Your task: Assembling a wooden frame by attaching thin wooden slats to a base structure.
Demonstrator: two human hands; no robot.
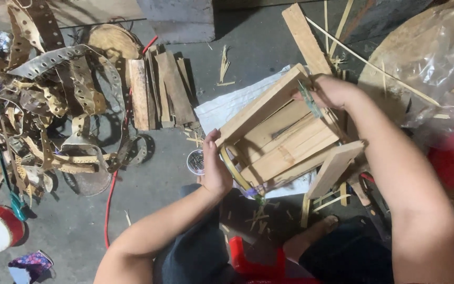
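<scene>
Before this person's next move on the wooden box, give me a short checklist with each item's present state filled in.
1. Left hand steadies the wooden box at its near corner: ok.
2. Right hand grips the far edge of the box: ok.
3. What the right hand pinches, a thin greenish piece: cannot tell what it is.
4. Cup of nails upright beside the left hand: ok.
5. Loose plank leans against the box's near side, free to slip: not ok.
6. Bare foot amid wood splinters on the floor: not ok.
</scene>
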